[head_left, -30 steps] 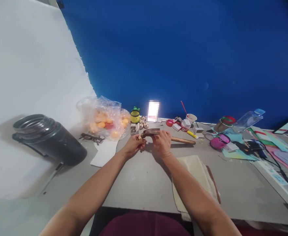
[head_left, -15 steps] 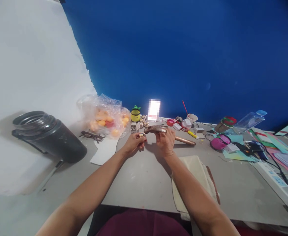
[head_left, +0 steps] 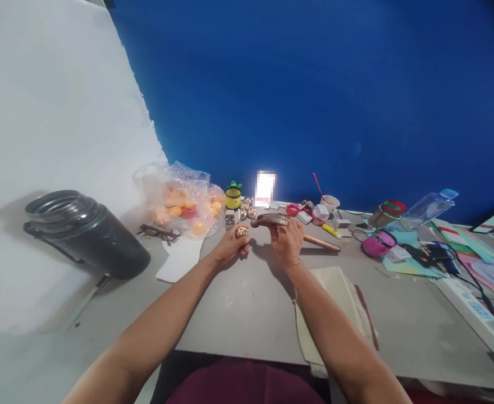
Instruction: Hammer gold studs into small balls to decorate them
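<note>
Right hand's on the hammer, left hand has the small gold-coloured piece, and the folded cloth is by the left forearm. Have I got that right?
Not quite: the head view shows the folded cloth by the right forearm, not the left. The rest holds: the right hand has the hammer, the left hand the gold-coloured piece.

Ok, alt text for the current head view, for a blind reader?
The right hand grips a hammer; the left hand holds a small golden piece near the hammer's head. At left are a dark flask and a clear bag of orange items.
</note>
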### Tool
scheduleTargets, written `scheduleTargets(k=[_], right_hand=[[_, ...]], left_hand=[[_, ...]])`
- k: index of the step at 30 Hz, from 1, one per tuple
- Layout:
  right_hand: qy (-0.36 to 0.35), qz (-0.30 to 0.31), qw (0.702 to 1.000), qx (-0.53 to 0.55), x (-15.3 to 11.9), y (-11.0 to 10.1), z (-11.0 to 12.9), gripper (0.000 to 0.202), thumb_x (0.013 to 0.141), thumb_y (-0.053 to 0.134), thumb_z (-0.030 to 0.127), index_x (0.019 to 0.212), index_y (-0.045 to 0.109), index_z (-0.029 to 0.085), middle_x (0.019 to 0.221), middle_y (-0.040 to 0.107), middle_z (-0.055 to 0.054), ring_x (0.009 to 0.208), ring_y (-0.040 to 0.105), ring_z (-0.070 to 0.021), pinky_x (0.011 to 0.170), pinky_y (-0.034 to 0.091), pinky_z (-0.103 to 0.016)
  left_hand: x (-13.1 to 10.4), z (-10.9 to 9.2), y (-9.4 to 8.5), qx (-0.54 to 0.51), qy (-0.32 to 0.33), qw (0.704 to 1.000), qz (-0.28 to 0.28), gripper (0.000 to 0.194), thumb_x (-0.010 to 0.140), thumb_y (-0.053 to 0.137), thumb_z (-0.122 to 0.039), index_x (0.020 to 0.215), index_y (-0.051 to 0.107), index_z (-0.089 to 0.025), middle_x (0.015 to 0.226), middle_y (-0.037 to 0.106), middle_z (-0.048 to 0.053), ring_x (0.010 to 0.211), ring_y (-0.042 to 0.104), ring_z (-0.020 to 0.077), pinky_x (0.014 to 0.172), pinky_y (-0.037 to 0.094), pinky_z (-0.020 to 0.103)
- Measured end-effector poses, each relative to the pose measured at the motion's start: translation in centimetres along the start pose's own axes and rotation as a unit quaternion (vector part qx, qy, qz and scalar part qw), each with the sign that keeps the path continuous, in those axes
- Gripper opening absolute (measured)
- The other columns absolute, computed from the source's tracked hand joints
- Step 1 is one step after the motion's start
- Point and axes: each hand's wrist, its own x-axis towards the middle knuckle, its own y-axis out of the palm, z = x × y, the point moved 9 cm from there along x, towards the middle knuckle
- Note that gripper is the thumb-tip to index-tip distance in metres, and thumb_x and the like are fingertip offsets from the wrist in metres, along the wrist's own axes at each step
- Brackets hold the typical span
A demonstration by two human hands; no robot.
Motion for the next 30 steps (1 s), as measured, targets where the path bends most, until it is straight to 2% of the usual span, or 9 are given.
scheduleTargets(k=[3,6,10,13,17,21,25,30], right_hand=[[-0.014,0.015,1.0,0.003,-0.3,0.3,0.8,0.005,0.096,0.065,0.021,0.098,0.069,0.021,0.088,0.06,-0.006,0.086,0.051,-0.0243,0.087,0.034,-0.039],[-0.039,0.03,0.999,0.013,-0.4,0.6,1.8,0.006,0.098,0.064,0.022,0.101,0.069,0.021,0.088,0.063,-0.006,0.085,0.052,-0.0233,0.086,0.034,-0.039],[-0.03,-0.003,1.0,0.001,-0.2,0.0,1.7,0.008,0.101,0.061,0.026,0.097,0.066,0.021,0.085,0.063,-0.005,0.082,0.052,-0.0229,0.086,0.034,-0.038],[-0.02,-0.011,1.0,-0.003,-0.1,-0.3,1.4,0.009,0.101,0.061,0.027,0.096,0.066,0.021,0.084,0.063,-0.005,0.083,0.053,-0.0233,0.084,0.034,-0.038],[-0.024,0.018,0.999,0.019,0.0,0.1,1.4,0.008,0.1,0.061,0.026,0.099,0.067,0.021,0.084,0.063,-0.005,0.082,0.052,-0.0228,0.084,0.034,-0.038],[-0.007,-0.011,1.0,0.008,0.1,-0.4,0.9,0.007,0.099,0.062,0.024,0.095,0.067,0.021,0.086,0.064,-0.006,0.084,0.052,-0.0238,0.084,0.033,-0.038],[-0.031,0.01,0.999,0.011,0.0,0.0,1.5,0.006,0.1,0.062,0.024,0.099,0.068,0.021,0.083,0.062,-0.004,0.082,0.052,-0.0227,0.085,0.034,-0.038],[-0.016,-0.007,1.0,-0.003,0.2,-0.7,1.1,0.011,0.101,0.06,0.026,0.097,0.068,0.021,0.086,0.063,-0.005,0.084,0.052,-0.0231,0.088,0.034,-0.039]], left_hand=[[0.1,-0.1,0.0,0.017,0.009,1.0,0.005,0.039,0.082,0.075,-0.03,0.111,0.051,-0.02,0.06,0.057,-0.008,0.045,0.053,0.0099,0.046,0.04,0.022],[0.1,-0.1,0.2,0.04,0.007,0.999,0.014,0.035,0.082,0.075,-0.031,0.105,0.052,-0.019,0.059,0.056,-0.007,0.044,0.052,0.0093,0.045,0.035,0.021],[-0.1,-0.6,0.4,0.051,0.022,0.998,0.016,0.035,0.084,0.074,-0.032,0.109,0.054,-0.019,0.059,0.056,-0.008,0.046,0.053,0.009,0.046,0.034,0.021],[-0.3,-0.8,0.8,0.087,0.03,0.996,0.021,0.03,0.084,0.073,-0.032,0.104,0.055,-0.019,0.055,0.055,-0.008,0.043,0.049,0.0085,0.047,0.034,0.021],[-0.5,-0.9,0.5,0.089,0.037,0.995,-0.024,0.031,0.086,0.071,-0.034,0.109,0.057,-0.019,0.053,0.052,-0.009,0.041,0.045,0.0085,0.047,0.034,0.022],[-0.5,-1.5,-0.5,0.109,0.065,0.988,-0.087,0.034,0.078,0.073,-0.024,0.11,0.061,-0.019,0.061,0.054,-0.008,0.046,0.047,0.0087,0.049,0.037,0.023],[-0.4,-1.7,-0.8,0.131,0.078,0.984,-0.092,0.036,0.07,0.07,-0.017,0.105,0.064,-0.02,0.067,0.055,-0.006,0.053,0.05,0.0101,0.052,0.038,0.023],[-0.7,-2.2,-1.0,0.16,0.093,0.978,-0.094,0.041,0.074,0.065,-0.019,0.114,0.06,-0.022,0.075,0.056,-0.005,0.062,0.054,0.0118,0.058,0.042,0.024]])
